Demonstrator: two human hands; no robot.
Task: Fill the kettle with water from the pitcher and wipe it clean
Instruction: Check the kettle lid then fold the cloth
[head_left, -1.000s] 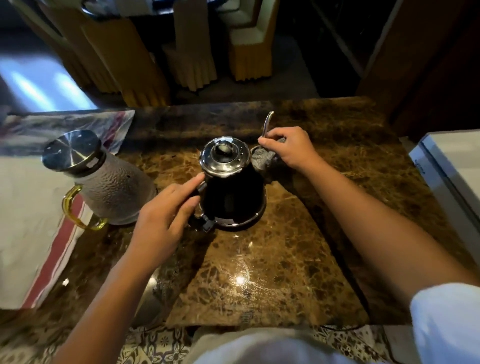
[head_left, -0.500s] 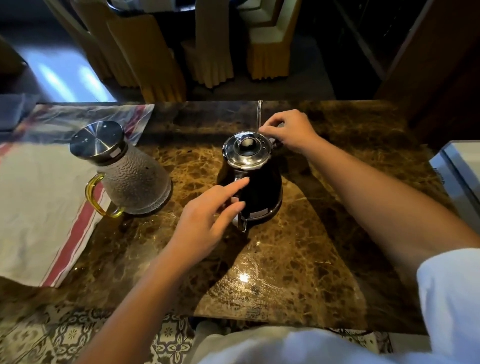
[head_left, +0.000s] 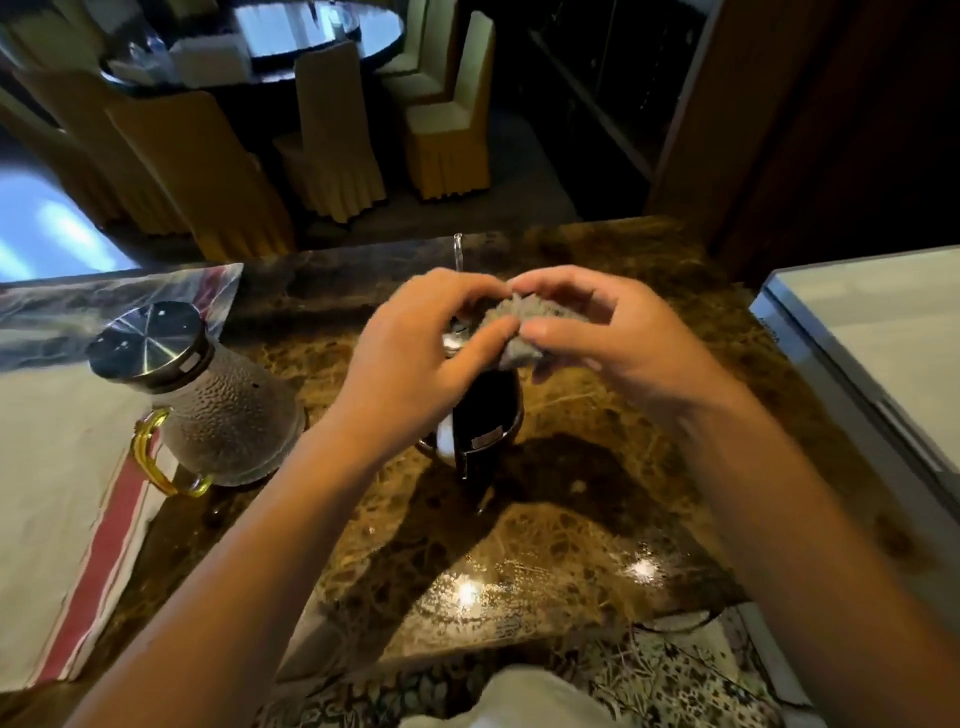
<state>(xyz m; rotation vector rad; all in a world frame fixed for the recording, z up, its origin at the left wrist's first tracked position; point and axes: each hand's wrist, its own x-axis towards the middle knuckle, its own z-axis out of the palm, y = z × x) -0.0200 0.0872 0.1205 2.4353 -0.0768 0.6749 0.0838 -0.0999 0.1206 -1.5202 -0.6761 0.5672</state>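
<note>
A black kettle (head_left: 488, 415) with a steel base stands upright in the middle of the brown marble counter (head_left: 545, 571); its thin spout (head_left: 458, 252) pokes up behind my hands. Both hands hover just above its lid, which they mostly hide. My left hand (head_left: 415, 358) and my right hand (head_left: 618, 348) pinch a small grey cloth (head_left: 511, 327) between their fingertips. A textured glass pitcher (head_left: 218, 410) with a steel lid and amber handle stands to the left, upright and apart from the kettle.
A white cloth with a red stripe (head_left: 57, 493) covers the counter's left part, under the pitcher's edge. A pale appliance or box (head_left: 883, 338) sits at the right edge. Covered chairs (head_left: 332, 156) and a round table stand beyond the counter's far edge.
My left hand has left the kettle's handle and risen to meet the right hand over the lid. The right hand has lifted the cloth off the spout side; both now hold it.
</note>
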